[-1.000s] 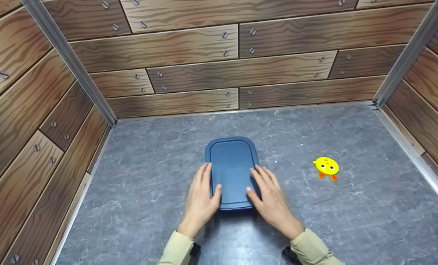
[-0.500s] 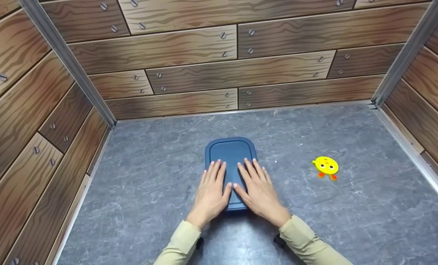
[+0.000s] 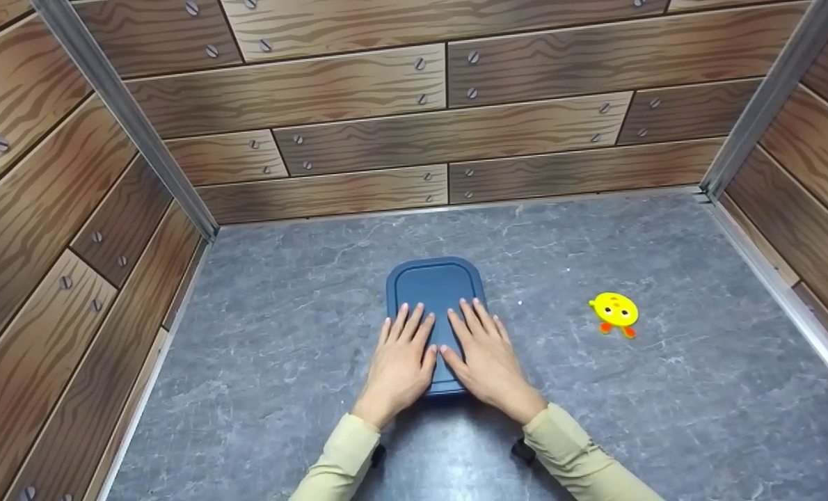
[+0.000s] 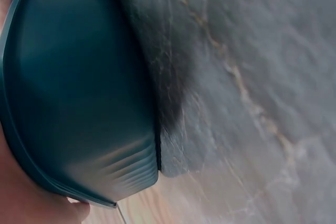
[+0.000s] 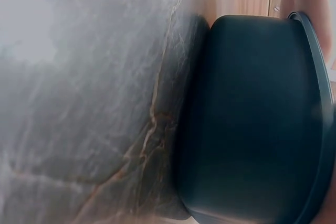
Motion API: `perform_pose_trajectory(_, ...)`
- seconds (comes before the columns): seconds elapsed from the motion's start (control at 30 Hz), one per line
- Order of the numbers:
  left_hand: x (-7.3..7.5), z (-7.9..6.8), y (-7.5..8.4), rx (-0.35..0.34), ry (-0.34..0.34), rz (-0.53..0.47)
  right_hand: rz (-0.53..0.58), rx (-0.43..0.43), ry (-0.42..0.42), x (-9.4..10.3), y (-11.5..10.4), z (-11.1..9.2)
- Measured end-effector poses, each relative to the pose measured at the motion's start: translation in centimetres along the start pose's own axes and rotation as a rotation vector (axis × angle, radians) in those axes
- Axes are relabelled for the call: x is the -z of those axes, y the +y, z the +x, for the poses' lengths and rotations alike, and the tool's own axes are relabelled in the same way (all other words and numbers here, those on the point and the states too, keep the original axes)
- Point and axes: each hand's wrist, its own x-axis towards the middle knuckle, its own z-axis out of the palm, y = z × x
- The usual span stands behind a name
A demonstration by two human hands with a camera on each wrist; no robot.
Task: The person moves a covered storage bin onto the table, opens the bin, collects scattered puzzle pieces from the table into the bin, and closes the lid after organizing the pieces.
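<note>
A blue plastic box (image 3: 435,282) with its lid on stands in the middle of the grey marbled surface, its long side running away from me. My left hand (image 3: 401,362) lies flat on the left half of the lid, fingers straight and pointing forward. On the right half rests my right hand (image 3: 485,358), also flat, and the two thumbs almost meet at the middle. Both wrist views show the dark box wall, the left one with ridges on the side (image 4: 84,87), the right one smooth (image 5: 252,114), under the lid's rim. Neither hand grips anything.
To the right lies a flat yellow chick-shaped toy (image 3: 616,310) with orange feet. Wood-print walls (image 3: 358,153) with grey metal corner posts (image 3: 769,97) close in the back and both sides of the grey surface (image 3: 282,348).
Both hands have moved inward from the box's long edges onto the top of the lid, where they have stayed for the last half second. The box and the toy have kept their places.
</note>
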Motion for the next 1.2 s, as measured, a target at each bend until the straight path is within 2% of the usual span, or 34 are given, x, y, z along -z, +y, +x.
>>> perform_pose_trajectory(0.3, 0.1, 0.1, 0.0, -0.01, -0.005, 0.0, 0.013, -0.009, 0.004, 0.0, 0.1, 0.1)
perform_pose_trajectory(0.43, 0.4, 0.3, 0.1, 0.005, -0.024, -0.016, 0.094, -0.027, 0.005, 0.2, 0.3, 0.2)
perform_pose_trajectory(0.63, 0.6, 1.0, -0.3, 0.037, 0.016, -0.094, 0.191, -0.042, 0.017, 0.5, 1.0, 1.0)
perform_pose_trajectory(0.87, 0.6, 3.0, -1.6, 0.085, 0.019, -0.137, 0.176, -0.006, -0.034, 1.0, 2.4, 3.2)
perform_pose_trajectory(1.2, 0.8, 6.3, -3.1, 0.136, -0.028, -0.146, 0.109, -0.005, -0.111, 1.2, 3.8, 7.5)
